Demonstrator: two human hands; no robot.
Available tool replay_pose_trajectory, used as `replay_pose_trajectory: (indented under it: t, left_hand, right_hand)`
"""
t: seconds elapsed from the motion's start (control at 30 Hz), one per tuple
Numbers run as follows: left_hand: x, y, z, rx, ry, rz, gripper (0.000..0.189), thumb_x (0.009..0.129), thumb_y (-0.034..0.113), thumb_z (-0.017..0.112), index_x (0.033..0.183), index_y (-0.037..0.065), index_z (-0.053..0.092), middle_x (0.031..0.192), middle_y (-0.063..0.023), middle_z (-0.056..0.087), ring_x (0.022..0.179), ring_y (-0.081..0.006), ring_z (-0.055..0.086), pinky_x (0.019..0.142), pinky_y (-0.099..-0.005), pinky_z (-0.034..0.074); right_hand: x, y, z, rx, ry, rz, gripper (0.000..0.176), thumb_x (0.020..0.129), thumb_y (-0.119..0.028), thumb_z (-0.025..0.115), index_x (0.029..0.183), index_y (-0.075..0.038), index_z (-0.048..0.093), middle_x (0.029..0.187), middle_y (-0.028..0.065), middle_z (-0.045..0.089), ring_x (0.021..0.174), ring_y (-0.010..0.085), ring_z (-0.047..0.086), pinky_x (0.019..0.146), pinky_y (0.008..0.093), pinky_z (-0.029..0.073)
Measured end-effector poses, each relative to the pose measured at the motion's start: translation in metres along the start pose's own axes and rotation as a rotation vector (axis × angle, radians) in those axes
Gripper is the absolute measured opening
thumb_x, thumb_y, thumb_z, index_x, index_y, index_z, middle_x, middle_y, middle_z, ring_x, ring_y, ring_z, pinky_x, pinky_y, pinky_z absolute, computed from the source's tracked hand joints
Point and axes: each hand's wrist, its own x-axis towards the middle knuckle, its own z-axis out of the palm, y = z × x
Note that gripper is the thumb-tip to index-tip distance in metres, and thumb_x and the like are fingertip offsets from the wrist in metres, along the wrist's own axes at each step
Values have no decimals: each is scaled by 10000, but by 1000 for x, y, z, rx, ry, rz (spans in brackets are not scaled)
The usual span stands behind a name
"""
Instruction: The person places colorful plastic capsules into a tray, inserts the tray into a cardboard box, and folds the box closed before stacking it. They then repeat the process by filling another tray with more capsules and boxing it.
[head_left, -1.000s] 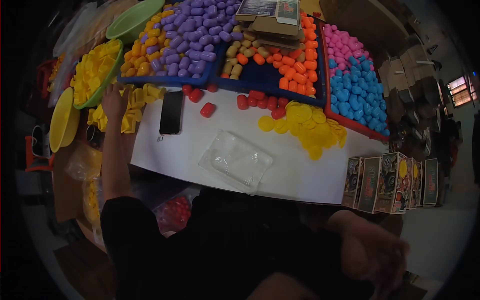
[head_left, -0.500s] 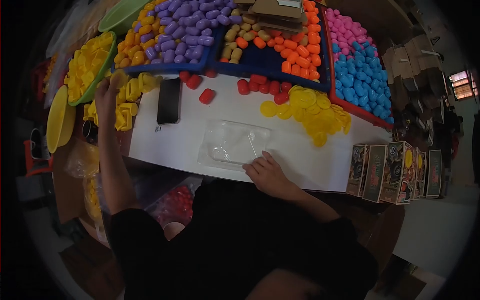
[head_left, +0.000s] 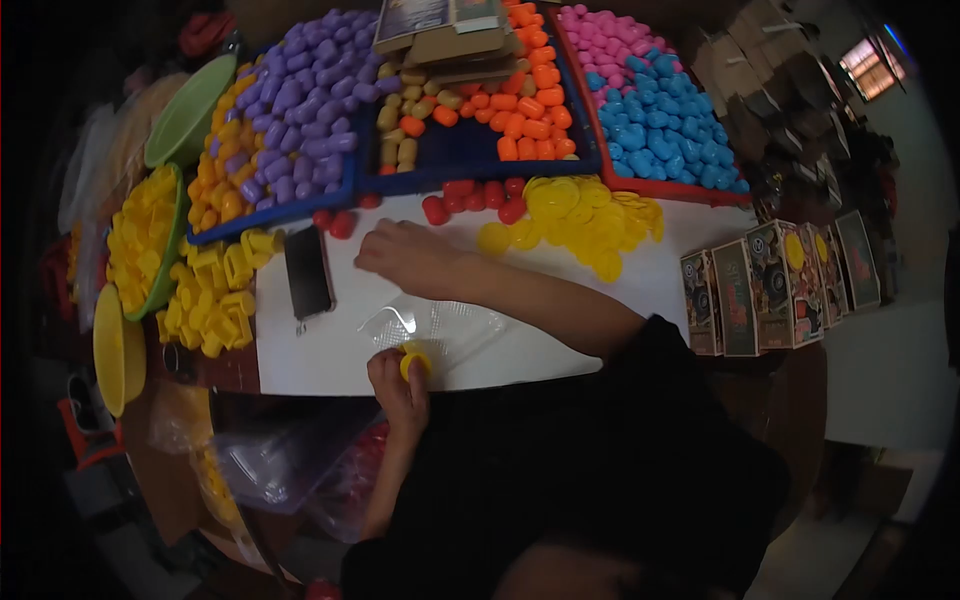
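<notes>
My left hand [head_left: 396, 385] is closed on a yellow plastic piece [head_left: 416, 362] with a round face, at the near left edge of the clear plastic tray [head_left: 470, 325]. The tray lies on the white tabletop, its far side partly behind my right forearm. Beyond it, my right hand [head_left: 408, 258] is palm down with curled fingers on the table. Whatever those fingers hold is hidden. Red capsules [head_left: 480, 197] lie just past that hand, beside a pile of yellow discs [head_left: 585, 215]. A black phone [head_left: 308, 272] rests left of the right hand.
Blue trays hold purple capsules [head_left: 310, 90] and orange capsules [head_left: 530, 115]; a red tray holds blue capsules [head_left: 665, 130] and pink ones. Yellow plastic pieces [head_left: 212, 300] are heaped at left beside a green basin [head_left: 170, 240]. Printed boxes [head_left: 770, 285] stand at right.
My left hand has come from the yellow heap to the clear tray with a yellow piece. My right hand has left the tray's edge and reached forward-left, where a lone red capsule lay. The view has shifted.
</notes>
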Motion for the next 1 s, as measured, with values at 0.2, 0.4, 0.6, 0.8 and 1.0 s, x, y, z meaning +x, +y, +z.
replay_pose_trajectory:
  t: [0.2, 0.4, 0.6, 0.8, 1.0]
  left_hand:
    - [19, -10, 15, -341, 262, 10, 142, 835, 44, 473, 946, -10, 544, 1061, -173, 561, 959, -280, 514, 846, -343, 398]
    - [43, -32, 10, -291, -29, 70, 135, 822, 37, 481, 857, 26, 611, 881, -95, 636, 870, -244, 541, 794, -327, 413]
    - [51, -31, 12, -293, -48, 31, 126, 797, 14, 511, 855, 40, 620, 870, -100, 630, 813, -251, 534, 786, -335, 401]
    - [54, -11, 8, -43, 26, 114, 146, 762, -13, 531, 868, 41, 616, 864, -103, 624, 818, -255, 533, 853, -371, 374]
    - [49, -13, 6, -93, -28, -30, 167, 763, -2, 521, 899, 46, 605, 856, -118, 618, 816, -281, 545, 941, -445, 323]
  right_hand:
    - [52, 27, 78, -317, -601, -123, 220, 800, -168, 548, 999, -100, 615, 1029, 111, 569, 930, 291, 562, 739, 396, 490]
    - [0, 43, 21, 195, -37, 189, 121, 782, -150, 576, 867, -65, 588, 864, 125, 533, 830, 316, 569, 684, 393, 489]
    - [-88, 156, -129, -106, 431, 657, 249, 822, -280, 572, 776, -39, 618, 784, 146, 567, 736, 316, 576, 653, 413, 467]
    - [-140, 343, -170, -337, 283, 1108, 380, 754, -387, 669, 752, -11, 619, 766, 178, 629, 687, 303, 622, 625, 412, 475]
    - [-117, 427, -142, -235, -196, 1232, 402, 708, -359, 695, 834, 20, 645, 774, 153, 647, 615, 272, 633, 534, 381, 519]
